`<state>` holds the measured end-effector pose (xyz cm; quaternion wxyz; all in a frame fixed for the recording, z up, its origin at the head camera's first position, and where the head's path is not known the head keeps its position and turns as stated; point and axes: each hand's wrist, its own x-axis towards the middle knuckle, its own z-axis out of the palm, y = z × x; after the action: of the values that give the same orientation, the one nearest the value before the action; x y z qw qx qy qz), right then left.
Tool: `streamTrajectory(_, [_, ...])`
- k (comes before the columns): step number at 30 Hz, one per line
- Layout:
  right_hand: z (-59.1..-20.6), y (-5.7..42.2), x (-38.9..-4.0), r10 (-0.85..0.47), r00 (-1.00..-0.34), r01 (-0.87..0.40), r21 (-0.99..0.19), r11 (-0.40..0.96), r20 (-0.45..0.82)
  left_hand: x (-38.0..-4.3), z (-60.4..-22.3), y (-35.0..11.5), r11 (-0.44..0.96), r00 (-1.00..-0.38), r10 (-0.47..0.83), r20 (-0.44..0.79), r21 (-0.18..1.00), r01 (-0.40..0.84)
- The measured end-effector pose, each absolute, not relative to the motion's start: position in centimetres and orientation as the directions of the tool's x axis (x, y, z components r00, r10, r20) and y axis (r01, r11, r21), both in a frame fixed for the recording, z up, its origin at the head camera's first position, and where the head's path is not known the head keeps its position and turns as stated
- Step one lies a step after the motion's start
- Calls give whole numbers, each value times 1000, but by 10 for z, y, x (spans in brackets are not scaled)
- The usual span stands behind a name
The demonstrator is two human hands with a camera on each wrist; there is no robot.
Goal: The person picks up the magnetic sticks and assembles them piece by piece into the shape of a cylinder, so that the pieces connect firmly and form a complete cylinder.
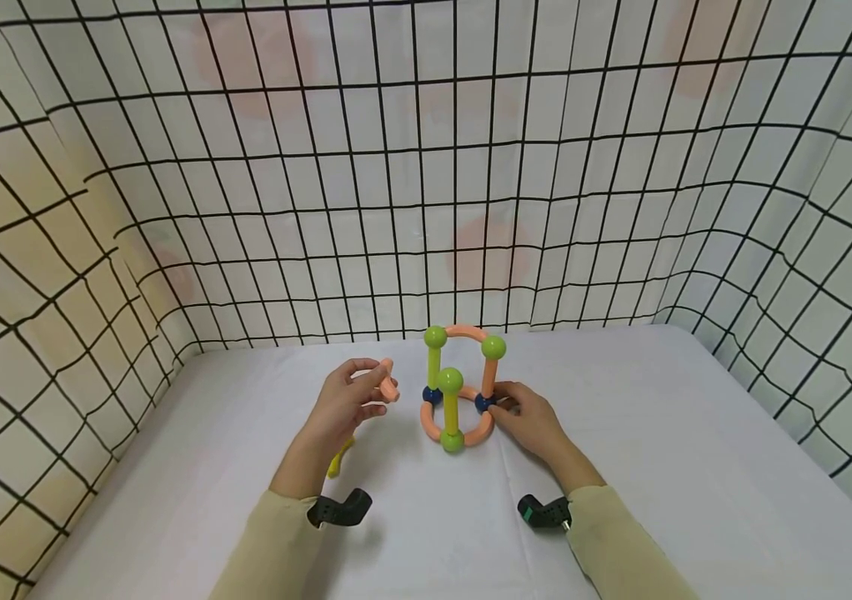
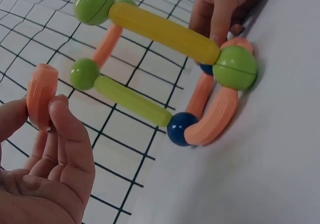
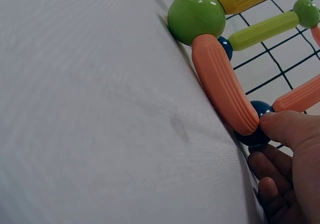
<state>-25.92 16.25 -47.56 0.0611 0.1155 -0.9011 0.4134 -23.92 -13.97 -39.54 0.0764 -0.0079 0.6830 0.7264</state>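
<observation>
A toy frame of balls and rods stands upright on the white table. Its base is a ring of curved orange rods [image 3: 222, 83] joined by a green ball [image 1: 452, 440] and two dark blue balls [image 2: 183, 129]. Three uprights, including a yellow rod [image 1: 452, 414], carry green balls on top, and one curved orange rod [image 1: 465, 332] links two of these. My left hand [image 1: 343, 402] pinches a loose curved orange rod [image 2: 42, 96] between thumb and fingers, left of the frame and apart from it. My right hand [image 1: 534, 421] holds the right blue ball [image 1: 484, 402] at the base with thumb and fingers.
A yellow curved piece [image 1: 340, 458] lies on the table [image 1: 621, 400], partly hidden by my left wrist. White sheeting with a black grid net [image 1: 396, 183] closes off the back and both sides. Each wrist wears a black camera mount [image 1: 343, 507].
</observation>
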Motion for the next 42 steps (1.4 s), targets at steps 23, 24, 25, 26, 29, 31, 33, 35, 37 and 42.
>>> streamTrajectory(23, [-476, 163, -259, -159, -964, -266, -722, 639, 214, -253, -388, -106, -135, -985, 129, -114, 982, -131])
streamTrajectory(24, [-476, 163, -259, -159, -964, -266, -721, 640, 214, -254, -388, -104, -137, -985, 129, -115, 982, -132])
streamTrajectory(25, [-476, 163, -260, -161, -963, -267, -719, 642, 215, -254, -388, -103, -140, -985, 130, -113, 981, -131])
streamTrajectory(26, [-476, 163, -260, -161, -963, -267, -717, 644, 215, -255, -388, -102, -140, -985, 129, -114, 981, -132])
streamTrajectory(29, [-476, 162, -261, -158, -965, -261, -719, 644, 210, -258, -388, -99, -152, -985, 128, -114, 979, -133])
streamTrajectory(31, [-476, 162, -261, -155, -967, -254, -721, 644, 202, -260, -388, -96, -154, -986, 122, -114, 979, -133])
streamTrajectory(33, [-475, 162, -260, -150, -969, -246, -724, 645, 195, -261, -387, -94, -156, -986, 117, -116, 979, -134])
streamTrajectory(35, [-475, 162, -260, -146, -971, -239, -724, 648, 190, -262, -386, -93, -157, -987, 110, -118, 978, -135])
streamTrajectory(37, [-476, 162, -261, -145, -971, -240, -723, 648, 193, -262, -386, -92, -158, -987, 106, -122, 978, -137])
streamTrajectory(42, [-477, 163, -261, -148, -969, -248, -719, 649, 200, -262, -385, -89, -152, -986, 100, -131, 978, -145])
